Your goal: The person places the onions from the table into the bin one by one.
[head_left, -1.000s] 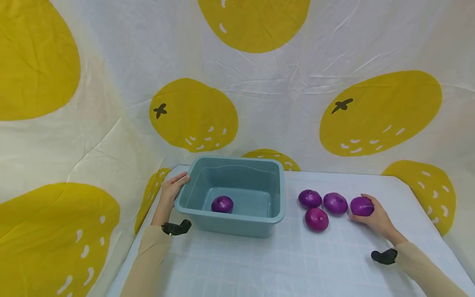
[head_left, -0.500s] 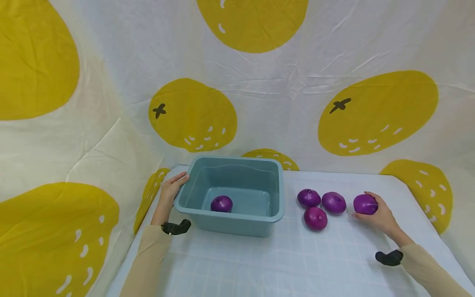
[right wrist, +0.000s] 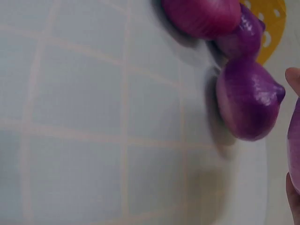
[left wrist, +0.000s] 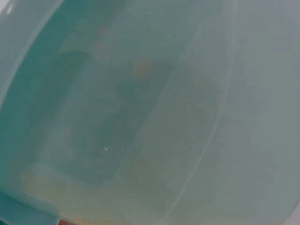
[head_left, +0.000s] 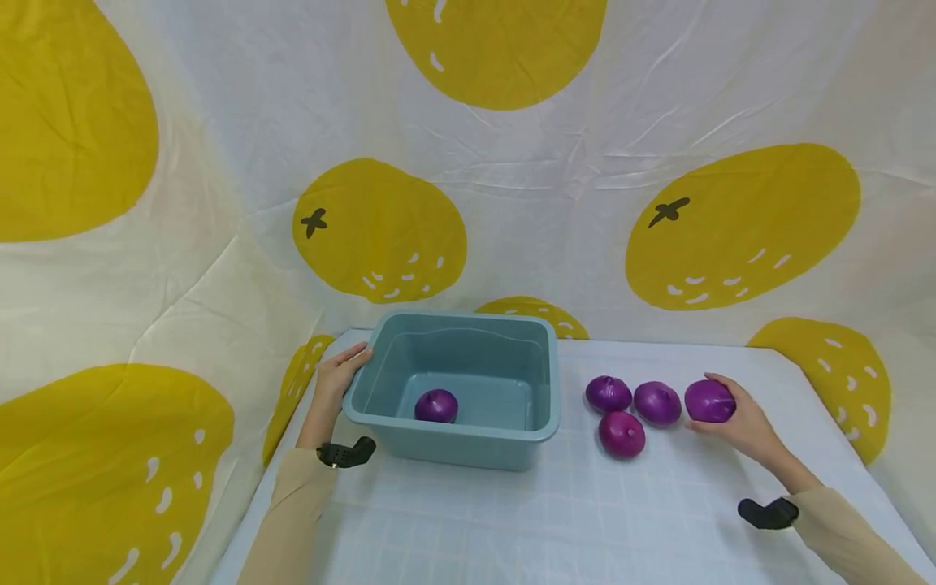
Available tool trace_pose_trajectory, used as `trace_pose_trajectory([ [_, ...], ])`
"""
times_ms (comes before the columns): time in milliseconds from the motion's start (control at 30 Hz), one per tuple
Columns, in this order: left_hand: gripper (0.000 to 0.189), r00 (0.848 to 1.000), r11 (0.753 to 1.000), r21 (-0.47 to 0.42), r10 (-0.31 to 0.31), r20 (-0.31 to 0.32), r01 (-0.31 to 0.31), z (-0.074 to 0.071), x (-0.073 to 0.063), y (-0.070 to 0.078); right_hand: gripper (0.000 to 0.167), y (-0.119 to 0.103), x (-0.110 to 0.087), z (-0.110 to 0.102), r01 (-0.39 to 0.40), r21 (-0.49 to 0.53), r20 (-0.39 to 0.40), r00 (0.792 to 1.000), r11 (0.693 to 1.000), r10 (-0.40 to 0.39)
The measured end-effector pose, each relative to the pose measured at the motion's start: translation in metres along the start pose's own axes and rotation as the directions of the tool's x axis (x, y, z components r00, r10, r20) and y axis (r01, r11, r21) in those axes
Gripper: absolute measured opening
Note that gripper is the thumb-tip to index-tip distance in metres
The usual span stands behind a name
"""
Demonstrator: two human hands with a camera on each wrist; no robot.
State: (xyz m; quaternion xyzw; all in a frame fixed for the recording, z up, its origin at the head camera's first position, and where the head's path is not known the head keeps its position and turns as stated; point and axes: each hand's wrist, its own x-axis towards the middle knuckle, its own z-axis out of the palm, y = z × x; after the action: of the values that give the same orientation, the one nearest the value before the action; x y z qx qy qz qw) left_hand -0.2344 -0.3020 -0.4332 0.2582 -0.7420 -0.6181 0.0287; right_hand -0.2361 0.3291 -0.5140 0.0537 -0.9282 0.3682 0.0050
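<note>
My right hand [head_left: 744, 422] grips a purple onion [head_left: 709, 401] between thumb and fingers, at the right of the table. In the right wrist view that onion [right wrist: 294, 145] shows only at the right edge, with fingertips [right wrist: 293, 78] on it. Close to its left, another purple onion [head_left: 658, 404], a dark purple onion [head_left: 608, 394] and a redder onion [head_left: 621, 435] lie grouped on the cloth. My left hand [head_left: 340, 375] touches the left rim of a blue-green basin [head_left: 468, 448], its visible fingers fairly straight. One onion [head_left: 436, 405] lies inside the basin.
A pale checked cloth [head_left: 556, 520] covers the table. Behind it and to the left hangs a white curtain [head_left: 541, 219] with large yellow fruit prints. The left wrist view is filled by the basin's blurred wall [left wrist: 140, 117].
The right hand with its onion first shifts slightly right, away from the group, then back left towards it. The left hand and basin stay in place.
</note>
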Motion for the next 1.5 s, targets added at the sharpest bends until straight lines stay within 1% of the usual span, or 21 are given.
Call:
trace_pose_trajectory([
  [333,0.055,1.000,1.000,-0.024,-0.006,-0.004,0.005,0.001,-0.001,-0.001,0.097,-0.039,-0.002,0.008,0.073,0.010,0.036,0.997,0.997,-0.074],
  [467,0.055,1.000,1.000,-0.023,-0.007,-0.007,0.007,0.001,-0.002,-0.002,0.098,-0.052,-0.001,0.010,0.124,-0.004,0.033,0.992,0.992,-0.124],
  [567,0.055,1.000,1.000,-0.022,-0.012,0.002,0.012,0.000,-0.002,-0.002,0.098,-0.060,0.000,0.010,0.164,-0.018,0.030,0.986,0.986,-0.164],
  [767,0.059,0.998,0.999,-0.009,-0.031,0.050,0.031,-0.004,-0.002,-0.002,0.096,-0.075,0.001,0.013,0.249,-0.021,0.035,0.968,0.968,-0.249],
  [833,0.059,0.998,0.999,-0.009,-0.035,0.053,0.035,-0.005,-0.002,-0.002,0.097,-0.082,0.001,0.015,0.254,-0.013,0.042,0.966,0.967,-0.253],
  [1000,0.058,0.998,0.999,-0.010,-0.031,0.050,0.032,-0.005,-0.001,-0.002,0.097,-0.098,0.000,0.021,0.215,-0.003,0.062,0.975,0.977,-0.215],
  [1100,0.058,0.998,0.999,-0.004,-0.032,0.053,0.032,-0.005,0.000,-0.002,0.097,-0.108,0.001,0.026,0.207,0.007,0.077,0.975,0.978,-0.207],
  [1267,0.060,0.998,0.999,0.002,-0.039,0.052,0.039,-0.006,0.001,-0.001,0.096,-0.125,0.001,0.029,0.220,0.033,0.108,0.969,0.975,-0.222],
  [1500,0.060,0.998,0.999,0.013,-0.042,0.043,0.041,-0.004,0.003,0.000,0.095,-0.150,0.004,0.023,0.247,0.043,0.131,0.959,0.968,-0.250],
])
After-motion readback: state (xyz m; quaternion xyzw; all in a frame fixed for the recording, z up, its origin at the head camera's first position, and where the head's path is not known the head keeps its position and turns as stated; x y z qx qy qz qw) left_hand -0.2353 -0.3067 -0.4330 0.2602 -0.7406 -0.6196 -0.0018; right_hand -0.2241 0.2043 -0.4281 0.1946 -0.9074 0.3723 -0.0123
